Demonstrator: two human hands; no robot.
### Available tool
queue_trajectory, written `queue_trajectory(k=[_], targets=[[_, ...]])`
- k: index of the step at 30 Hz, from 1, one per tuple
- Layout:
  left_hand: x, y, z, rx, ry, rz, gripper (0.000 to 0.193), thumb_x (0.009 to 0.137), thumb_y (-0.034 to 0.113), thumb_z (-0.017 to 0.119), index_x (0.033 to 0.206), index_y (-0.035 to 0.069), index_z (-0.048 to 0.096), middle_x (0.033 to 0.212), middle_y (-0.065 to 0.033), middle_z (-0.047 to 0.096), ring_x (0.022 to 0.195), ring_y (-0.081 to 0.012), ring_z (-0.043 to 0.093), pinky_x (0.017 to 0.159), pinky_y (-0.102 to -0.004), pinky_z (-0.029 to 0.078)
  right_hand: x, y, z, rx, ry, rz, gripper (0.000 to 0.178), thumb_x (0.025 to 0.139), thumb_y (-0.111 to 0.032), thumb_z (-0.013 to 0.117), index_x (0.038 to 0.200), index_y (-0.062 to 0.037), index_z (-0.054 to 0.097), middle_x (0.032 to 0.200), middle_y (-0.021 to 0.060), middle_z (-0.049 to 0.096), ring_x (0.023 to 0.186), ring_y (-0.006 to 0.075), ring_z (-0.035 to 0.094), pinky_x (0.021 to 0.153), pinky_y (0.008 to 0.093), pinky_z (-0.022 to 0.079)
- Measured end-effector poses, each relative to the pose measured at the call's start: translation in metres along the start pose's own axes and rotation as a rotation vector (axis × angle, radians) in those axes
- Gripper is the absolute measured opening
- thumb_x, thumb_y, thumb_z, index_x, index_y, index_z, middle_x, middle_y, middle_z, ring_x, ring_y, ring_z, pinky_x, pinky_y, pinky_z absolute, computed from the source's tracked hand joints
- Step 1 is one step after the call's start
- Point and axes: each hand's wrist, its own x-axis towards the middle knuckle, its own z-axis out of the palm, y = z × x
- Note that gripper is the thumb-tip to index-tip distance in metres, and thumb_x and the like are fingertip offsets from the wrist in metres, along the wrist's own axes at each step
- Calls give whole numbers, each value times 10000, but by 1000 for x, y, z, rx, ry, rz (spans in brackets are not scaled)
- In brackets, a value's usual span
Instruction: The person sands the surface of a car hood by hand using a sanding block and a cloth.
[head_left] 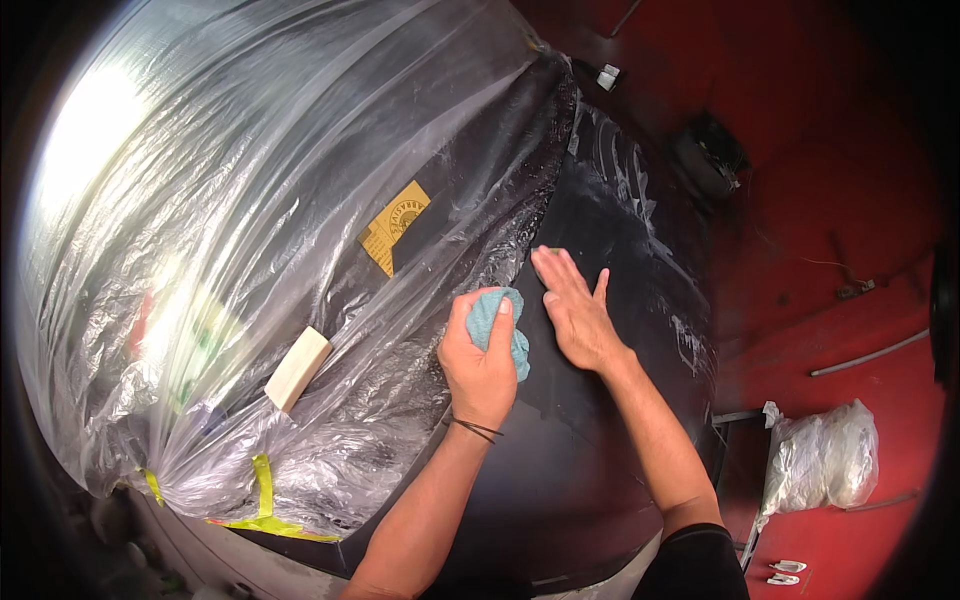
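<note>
My left hand is closed round a crumpled teal cloth, its thumb lying over the top. It is above the seam between the plastic sheet and a dark, matt car panel. On the bare panel to its right, my right hand lies flat with the fingers stretched out and the thumb apart. Whether something thin lies under those fingertips is hidden. Whitish wet streaks mark the panel's far part. Clear plastic sheeting covers the car to the left, with water drops along its edge.
On the sheeting lie a cut yellow piece of sandpaper and a pale rectangular block. Yellow tape holds the sheet's near edge. At right are a bag of crumpled plastic on a stand, a hose and the red floor.
</note>
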Motion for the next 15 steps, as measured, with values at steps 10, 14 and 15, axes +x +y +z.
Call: queue_trajectory(k=[10, 14, 15], targets=[[-8, 2, 9, 30, -87, -51, 162, 1073, 121, 711, 1189, 8, 700, 956, -87, 747, 862, -132, 699, 797, -324, 567, 115, 96, -14, -83, 133, 271, 653, 1165, -430, 245, 1766, -179, 298, 1854, 39, 243, 1719, 303, 166, 1292, 803, 4], [-4, 3, -1, 14, -46, -56, 154, 1070, 111, 714, 1184, 9, 697, 944, -79, 747, 840, -137, 701, 788, -324, 567, 37, 26, 1, -16, 42, 41, 636, 1170, -398, 223, 1770, -202, 300, 1854, 38, 240, 1721, 303, 160, 1317, 757, 1], [-4, 4, -1, -10, -55, -94, 153, 1069, 109, 715, 1184, 9, 697, 943, -78, 746, 838, -138, 701, 787, -324, 567, 33, 31, -1, -39, 16, 13, 632, 1170, -388, 220, 1770, -207, 299, 1854, 32, 240, 1721, 299, 162, 1318, 756, 2]])
